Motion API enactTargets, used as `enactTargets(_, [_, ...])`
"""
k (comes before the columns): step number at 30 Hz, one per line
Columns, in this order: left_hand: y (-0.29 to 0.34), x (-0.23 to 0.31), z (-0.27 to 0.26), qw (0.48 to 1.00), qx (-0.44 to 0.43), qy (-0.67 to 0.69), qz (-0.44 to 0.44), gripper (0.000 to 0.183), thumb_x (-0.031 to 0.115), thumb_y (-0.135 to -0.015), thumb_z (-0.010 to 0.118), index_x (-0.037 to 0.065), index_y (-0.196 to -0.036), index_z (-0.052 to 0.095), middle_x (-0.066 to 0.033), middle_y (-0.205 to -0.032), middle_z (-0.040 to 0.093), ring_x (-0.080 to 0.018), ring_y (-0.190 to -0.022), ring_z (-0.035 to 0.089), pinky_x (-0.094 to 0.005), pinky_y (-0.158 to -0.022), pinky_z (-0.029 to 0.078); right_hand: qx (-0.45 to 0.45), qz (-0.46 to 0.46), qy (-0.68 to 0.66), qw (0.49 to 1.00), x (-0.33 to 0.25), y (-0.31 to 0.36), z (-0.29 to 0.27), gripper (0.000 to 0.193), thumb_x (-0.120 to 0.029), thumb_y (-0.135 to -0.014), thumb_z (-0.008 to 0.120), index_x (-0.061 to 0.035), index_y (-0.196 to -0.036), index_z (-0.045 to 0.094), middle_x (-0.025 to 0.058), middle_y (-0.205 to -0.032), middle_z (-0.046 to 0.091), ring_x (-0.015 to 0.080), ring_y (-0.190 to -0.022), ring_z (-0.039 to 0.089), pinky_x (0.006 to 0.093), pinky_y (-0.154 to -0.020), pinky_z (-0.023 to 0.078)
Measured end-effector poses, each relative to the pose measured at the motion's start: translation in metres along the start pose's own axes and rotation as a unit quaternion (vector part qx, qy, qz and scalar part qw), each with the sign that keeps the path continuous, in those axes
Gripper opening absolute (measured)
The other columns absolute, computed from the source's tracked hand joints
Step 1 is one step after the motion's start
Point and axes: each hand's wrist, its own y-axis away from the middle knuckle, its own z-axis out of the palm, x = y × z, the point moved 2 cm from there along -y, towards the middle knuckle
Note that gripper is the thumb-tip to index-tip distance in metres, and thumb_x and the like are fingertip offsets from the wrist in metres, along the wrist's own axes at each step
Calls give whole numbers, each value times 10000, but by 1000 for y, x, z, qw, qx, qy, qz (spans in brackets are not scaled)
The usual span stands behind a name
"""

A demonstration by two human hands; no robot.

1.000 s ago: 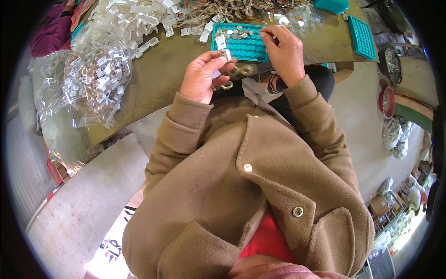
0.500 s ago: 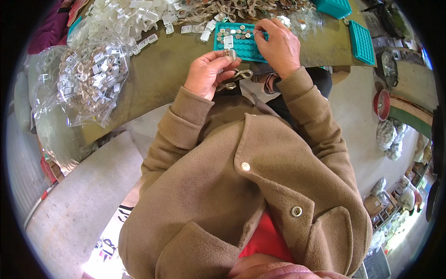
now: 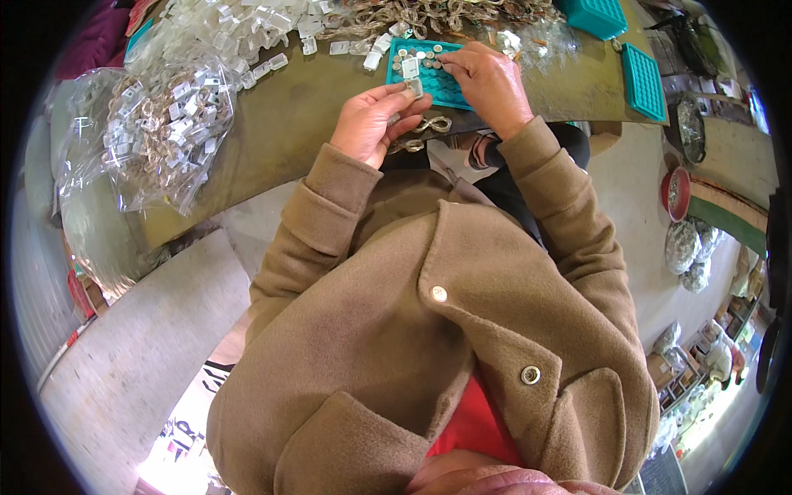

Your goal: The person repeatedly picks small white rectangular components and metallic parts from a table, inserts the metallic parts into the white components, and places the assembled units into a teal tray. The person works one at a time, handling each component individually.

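Between the thumb and fingers of my left hand (image 3: 371, 124) is a small clear-and-white plastic case (image 3: 411, 69) with its lid flipped up. A looped beige cord (image 3: 436, 124) hangs beside those fingers, past the table edge. Beyond the case lies a teal tray (image 3: 450, 96) with rows of round pockets. Small round silver discs (image 3: 403, 53) sit in its far part. My right hand (image 3: 493, 87) reaches over the tray's right side, thumb and forefinger pinched together close to the discs; whatever is between the fingertips is hidden.
A heap of clear plastic cases (image 3: 223, 37) covers the far left of the table, with bundled cords (image 3: 412, 16) beside it. A clear bag (image 3: 169, 136) full of corded cases lies at left. More teal trays (image 3: 643, 82) rest at the right edge. A red bowl (image 3: 676, 194) stands beyond.
My right hand's fingertips have moved left and slightly nearer, over the tray by the discs. My left hand keeps the opened case in nearly the same place.
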Motion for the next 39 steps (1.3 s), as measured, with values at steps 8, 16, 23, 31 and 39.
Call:
enactTargets(8, [3, -1, 6, 999, 10, -24, 22, 230, 107, -952, 603, -28, -1138, 601, -126, -1053, 694, -139, -929, 687, -189, -723, 583, -23, -58, 28, 998, -10, -2, -11, 138, -139, -842, 645, -38, -928, 611, 151, -887, 629, 369, -788, 632, 442, -696, 514])
enactTargets(16, [7, -3, 5, 999, 9, -43, 30, 282, 112, -932, 634, -14, -1185, 622, -82, -1005, 701, -99, -841, 674, -185, -687, 567, -29, -77, -86, 993, -47, 14, -15, 183, -134, -823, 686, -54, -916, 550, 120, -824, 605, 323, -746, 624, 388, -644, 510])
enactTargets(23, [9, -6, -1, 995, 10, -80, 53, 286, 107, -914, 664, -11, -1172, 628, -57, -981, 699, -80, -802, 661, -186, -677, 556, -3, -69, -127, 990, -47, 21, -11, 71, -99, -836, 658, -50, -881, 632, 118, -830, 643, 323, -763, 645, 382, -649, 519])
enactTargets(31, [4, -12, -3, 999, 44, 0, 20, 248, 154, -908, 678, 5, -1104, 654, -50, -945, 696, -85, -815, 660, -183, -632, 545, -14, 85, -266, 960, -31, 24, -5, 123, -93, -860, 649, -49, -961, 705, 126, -827, 667, 300, -707, 664, 358, -647, 532])
enactTargets(39, [-2, -8, -2, 999, 34, -16, 27, 187, 205, -951, 622, 37, -1021, 663, -63, -947, 704, -54, -746, 652, -161, -543, 519, 60, -35, 2, 998, -11, 0, 8, 99, -109, -871, 620, -83, -957, 663, 115, -909, 629, 347, -761, 647, 424, -660, 532])
